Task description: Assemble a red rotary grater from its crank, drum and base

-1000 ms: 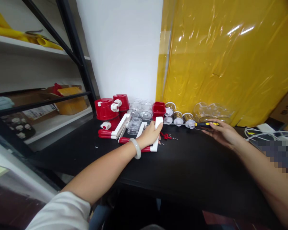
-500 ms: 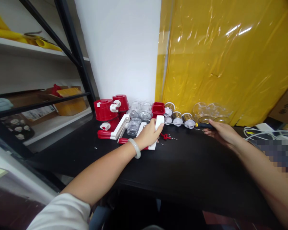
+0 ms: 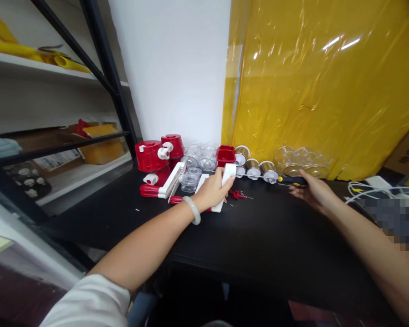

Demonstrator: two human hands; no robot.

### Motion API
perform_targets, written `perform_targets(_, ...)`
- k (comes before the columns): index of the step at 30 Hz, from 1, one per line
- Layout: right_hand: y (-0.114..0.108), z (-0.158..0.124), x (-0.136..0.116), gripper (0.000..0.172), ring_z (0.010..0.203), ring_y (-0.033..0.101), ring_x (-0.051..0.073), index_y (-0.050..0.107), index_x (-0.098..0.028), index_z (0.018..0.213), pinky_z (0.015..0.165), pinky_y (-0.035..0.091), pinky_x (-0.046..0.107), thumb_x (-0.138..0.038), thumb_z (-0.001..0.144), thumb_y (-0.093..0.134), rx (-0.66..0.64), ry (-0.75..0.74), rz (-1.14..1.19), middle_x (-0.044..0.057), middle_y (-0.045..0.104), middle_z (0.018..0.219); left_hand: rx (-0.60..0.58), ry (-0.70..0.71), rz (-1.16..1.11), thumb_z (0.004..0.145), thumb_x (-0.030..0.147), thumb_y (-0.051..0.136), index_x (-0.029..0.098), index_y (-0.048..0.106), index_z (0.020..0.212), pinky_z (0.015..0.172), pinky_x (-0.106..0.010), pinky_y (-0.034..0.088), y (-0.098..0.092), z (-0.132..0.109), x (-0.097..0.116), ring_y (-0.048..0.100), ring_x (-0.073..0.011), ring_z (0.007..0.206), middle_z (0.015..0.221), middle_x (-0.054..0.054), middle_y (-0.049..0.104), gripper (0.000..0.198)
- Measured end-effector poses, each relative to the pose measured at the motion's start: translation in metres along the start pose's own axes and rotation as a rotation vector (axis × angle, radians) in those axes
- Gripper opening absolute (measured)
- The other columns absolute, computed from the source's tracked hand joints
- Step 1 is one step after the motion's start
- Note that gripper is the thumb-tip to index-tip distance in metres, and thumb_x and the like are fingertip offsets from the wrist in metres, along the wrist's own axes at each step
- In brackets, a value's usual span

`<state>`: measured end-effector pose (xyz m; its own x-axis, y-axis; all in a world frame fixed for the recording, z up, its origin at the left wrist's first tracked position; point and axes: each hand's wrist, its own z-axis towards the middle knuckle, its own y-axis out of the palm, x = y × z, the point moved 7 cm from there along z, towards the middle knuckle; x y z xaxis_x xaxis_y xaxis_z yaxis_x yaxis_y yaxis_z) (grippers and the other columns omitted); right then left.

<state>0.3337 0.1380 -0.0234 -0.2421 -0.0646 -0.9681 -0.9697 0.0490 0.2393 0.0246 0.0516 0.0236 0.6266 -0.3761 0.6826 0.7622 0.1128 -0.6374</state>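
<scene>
My left hand (image 3: 211, 190), with a pale bangle at the wrist, is closed around a white plastic part (image 3: 229, 171) above the black table. My right hand (image 3: 310, 190) grips the black and yellow handle of a screwdriver (image 3: 295, 180). The metal shaft runs level to the left and meets the white part; its tip is hidden there. White crank handles (image 3: 172, 180) with red grips lie left of and partly behind my left hand. Just right of that hand, a small red clamp-like piece (image 3: 236, 194) lies on the tabletop beside tiny metal bits.
Red housings (image 3: 150, 156), clear plastic cups (image 3: 207, 160), a red hopper (image 3: 226, 154) and several metal grater drums (image 3: 268, 170) line the table's back. Clear bases (image 3: 301, 161) stand farther right, near white cables (image 3: 368, 193). A shelf rack (image 3: 117, 91) borders the left side.
The camera view has shifted slightly. The screwdriver handle shows more yellow, and my right fingers have moved a little on it. My left hand keeps its hold on the white part.
</scene>
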Motion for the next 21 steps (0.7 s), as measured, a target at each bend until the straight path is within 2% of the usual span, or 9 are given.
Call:
perform_targets(3, 0.011, -0.002, -0.010, 0.005, 0.069, 0.074, 0.022, 0.061, -0.022, 0.089, 0.063, 0.061, 0.032, -0.021, 0.088, 0.056, -0.137, -0.103, 0.129, 0.007, 0.074, 0.078, -0.064, -0.179, -0.238, 0.096, 0.060, 0.036, 0.020, 0.040, 0.108, 0.045, -0.029, 0.047, 0.014, 0.001, -0.016, 0.064, -0.0201, 0.046, 0.062, 0.000, 0.063, 0.041)
perform_targets(5, 0.014, -0.005, -0.016, 0.013, 0.080, 0.075, 0.024, 0.061, -0.023, 0.089, 0.069, 0.062, 0.034, -0.015, 0.079, 0.063, -0.192, -0.159, 0.189, 0.004, 0.074, 0.085, -0.097, -0.267, -0.338, 0.096, 0.061, 0.037, 0.021, 0.039, 0.104, 0.042, -0.028, 0.047, 0.021, 0.001, -0.022, 0.064, -0.0203, 0.045, 0.060, 0.001, 0.061, 0.041)
perform_targets(7, 0.013, -0.006, -0.019, 0.022, 0.084, 0.075, 0.023, 0.061, -0.023, 0.090, 0.073, 0.061, 0.035, -0.010, 0.073, 0.067, -0.187, -0.189, 0.201, 0.004, 0.074, 0.088, -0.113, -0.303, -0.384, 0.095, 0.061, 0.038, 0.021, 0.038, 0.102, 0.042, -0.028, 0.048, 0.024, 0.001, -0.024, 0.064, -0.0203, 0.045, 0.060, 0.001, 0.061, 0.041)
perform_targets(12, 0.009, -0.006, -0.020, 0.027, 0.077, 0.075, 0.021, 0.061, -0.021, 0.094, 0.071, 0.061, 0.029, -0.003, 0.076, 0.067, -0.150, -0.212, 0.123, 0.005, 0.073, 0.080, -0.091, -0.236, -0.293, 0.093, 0.066, 0.039, 0.021, 0.039, 0.100, 0.042, -0.030, 0.047, 0.020, 0.001, -0.024, 0.065, -0.0221, 0.047, 0.061, 0.000, 0.062, 0.045)
perform_targets(21, 0.004, -0.004, -0.018, 0.005, 0.069, 0.074, 0.021, 0.062, -0.017, 0.085, 0.070, 0.062, 0.027, -0.014, 0.085, 0.067, -0.101, -0.201, -0.008, 0.011, 0.073, 0.074, -0.011, -0.132, -0.151, 0.095, 0.063, 0.036, 0.021, 0.042, 0.100, 0.046, -0.030, 0.048, 0.009, 0.003, -0.019, 0.064, -0.0198, 0.047, 0.063, 0.001, 0.062, 0.043)
